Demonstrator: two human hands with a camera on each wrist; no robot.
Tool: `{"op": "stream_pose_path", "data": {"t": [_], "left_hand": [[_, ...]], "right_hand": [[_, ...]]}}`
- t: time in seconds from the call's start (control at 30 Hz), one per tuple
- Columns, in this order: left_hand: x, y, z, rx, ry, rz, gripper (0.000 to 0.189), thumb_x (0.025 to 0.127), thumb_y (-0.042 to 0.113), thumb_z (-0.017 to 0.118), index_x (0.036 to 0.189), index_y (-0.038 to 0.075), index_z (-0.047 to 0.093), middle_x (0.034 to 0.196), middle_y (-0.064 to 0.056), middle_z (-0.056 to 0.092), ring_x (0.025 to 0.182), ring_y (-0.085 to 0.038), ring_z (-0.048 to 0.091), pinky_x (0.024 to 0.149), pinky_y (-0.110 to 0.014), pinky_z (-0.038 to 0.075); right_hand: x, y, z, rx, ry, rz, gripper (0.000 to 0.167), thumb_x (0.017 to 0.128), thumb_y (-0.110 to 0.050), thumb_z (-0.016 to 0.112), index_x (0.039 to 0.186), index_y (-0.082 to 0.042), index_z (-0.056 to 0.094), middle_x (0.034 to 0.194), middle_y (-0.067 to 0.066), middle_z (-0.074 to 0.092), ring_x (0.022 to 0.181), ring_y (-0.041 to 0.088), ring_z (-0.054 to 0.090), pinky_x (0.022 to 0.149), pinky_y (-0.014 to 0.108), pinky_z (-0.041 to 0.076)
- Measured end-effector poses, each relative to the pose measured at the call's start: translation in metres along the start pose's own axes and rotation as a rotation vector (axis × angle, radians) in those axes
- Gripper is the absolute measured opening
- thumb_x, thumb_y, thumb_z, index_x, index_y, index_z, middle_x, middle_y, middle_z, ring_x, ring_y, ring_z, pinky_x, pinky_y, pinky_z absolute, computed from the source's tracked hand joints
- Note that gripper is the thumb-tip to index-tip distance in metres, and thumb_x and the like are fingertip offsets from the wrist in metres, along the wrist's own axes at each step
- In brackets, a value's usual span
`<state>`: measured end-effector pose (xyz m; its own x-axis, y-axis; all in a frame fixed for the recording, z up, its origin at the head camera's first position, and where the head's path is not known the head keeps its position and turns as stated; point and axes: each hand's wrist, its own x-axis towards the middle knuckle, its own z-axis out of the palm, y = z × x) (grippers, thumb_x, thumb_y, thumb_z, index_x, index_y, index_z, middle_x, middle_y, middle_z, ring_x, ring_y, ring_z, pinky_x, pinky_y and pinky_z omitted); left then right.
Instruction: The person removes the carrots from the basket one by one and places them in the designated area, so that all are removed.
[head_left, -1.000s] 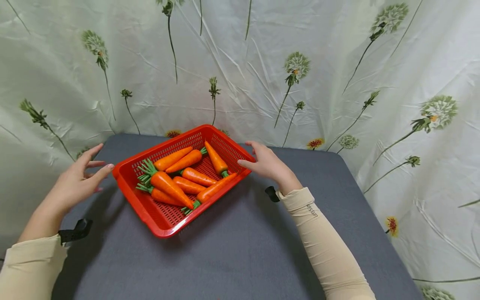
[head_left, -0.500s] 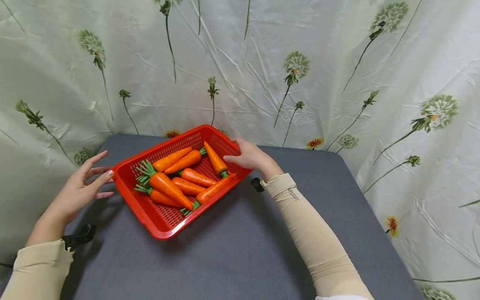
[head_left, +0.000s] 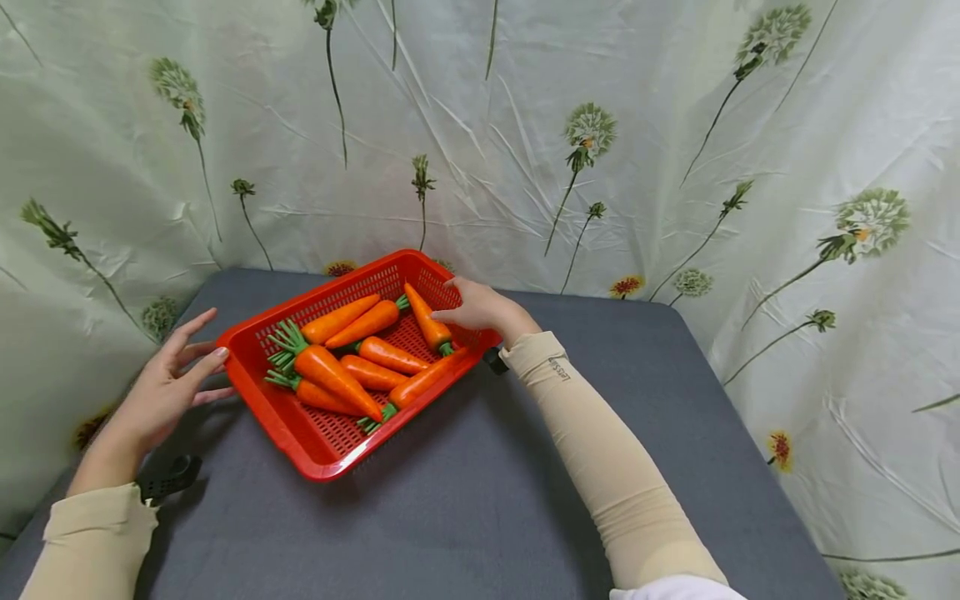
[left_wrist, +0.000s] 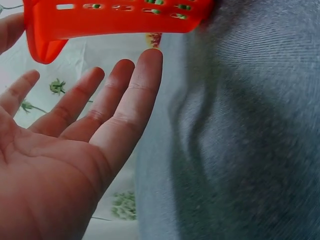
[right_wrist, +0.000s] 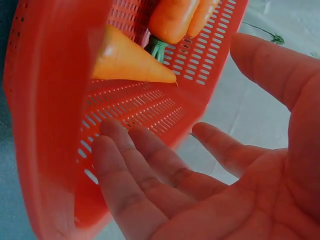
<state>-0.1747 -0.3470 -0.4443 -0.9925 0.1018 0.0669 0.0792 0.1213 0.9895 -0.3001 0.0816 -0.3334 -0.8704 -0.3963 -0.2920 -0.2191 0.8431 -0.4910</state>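
Note:
A red plastic basket (head_left: 411, 407) with slotted walls sits at an angle on the grey cloth. Several orange carrots with green tops lie in it; a large leafy carrot (head_left: 333, 379) rests uppermost at the left. My left hand (head_left: 165, 383) is at the basket's left end, its thumb tip right at the rim and its fingers extended and spread below. My right hand (head_left: 483, 308) reaches over the right end, fingers extended; in the right wrist view they overlap the slotted wall near a carrot tip (right_wrist: 137, 62). Neither hand grips anything.
Grey cloth (head_left: 525, 467) covers the table in front of the basket and to its right. A pale curtain (head_left: 495, 167) printed with dandelions hangs close behind the table and along the right side. Black wrist cameras (head_left: 171, 477) hang under the cuffs.
My right hand has moved left from beside the basket to over its right end. The left hand has edged right to the left rim. The basket and carrots stay put.

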Motion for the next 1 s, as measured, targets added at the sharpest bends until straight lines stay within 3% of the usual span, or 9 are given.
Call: {"op": "stream_pose_path", "data": {"t": [0.4,0.6,0.73,1.0], "left_hand": [[0.004,-0.015,0.0,-0.238,-0.082,0.03,0.067,0.115,0.008,0.045,0.171,0.039,0.024,0.132,0.018,0.053,0.105,0.001,0.072,0.076,-0.027,0.066],[0.003,-0.023,0.003,-0.321,-0.112,0.113,0.059,0.115,0.003,0.04,0.168,0.03,0.035,0.14,0.016,0.06,0.112,-0.002,0.074,0.078,-0.027,0.066],[0.003,-0.026,0.004,-0.371,-0.141,0.143,0.058,0.116,0.002,0.037,0.168,0.028,0.035,0.142,0.014,0.061,0.114,-0.005,0.075,0.079,-0.03,0.066],[0.003,-0.03,0.005,-0.424,-0.213,0.158,0.06,0.116,0.0,0.032,0.169,0.029,0.03,0.148,0.014,0.061,0.118,-0.008,0.075,0.083,-0.031,0.066]], "right_hand": [[0.016,-0.01,0.007,-0.017,-0.094,0.059,0.078,0.106,-0.045,0.065,0.168,-0.01,0.032,0.172,0.01,0.04,0.157,0.028,0.041,0.131,0.045,0.034],[0.024,-0.014,0.011,-0.026,-0.115,0.067,0.079,0.106,-0.048,0.065,0.168,-0.01,0.033,0.172,0.009,0.039,0.157,0.027,0.041,0.131,0.044,0.034],[0.027,-0.015,0.01,-0.023,-0.129,0.072,0.078,0.105,-0.048,0.065,0.167,-0.011,0.034,0.171,0.009,0.04,0.155,0.027,0.042,0.13,0.044,0.035],[0.03,-0.011,0.008,0.216,-0.234,0.135,0.079,0.106,-0.042,0.067,0.169,-0.012,0.029,0.165,0.011,0.041,0.137,0.033,0.056,0.119,0.049,0.049]]}}
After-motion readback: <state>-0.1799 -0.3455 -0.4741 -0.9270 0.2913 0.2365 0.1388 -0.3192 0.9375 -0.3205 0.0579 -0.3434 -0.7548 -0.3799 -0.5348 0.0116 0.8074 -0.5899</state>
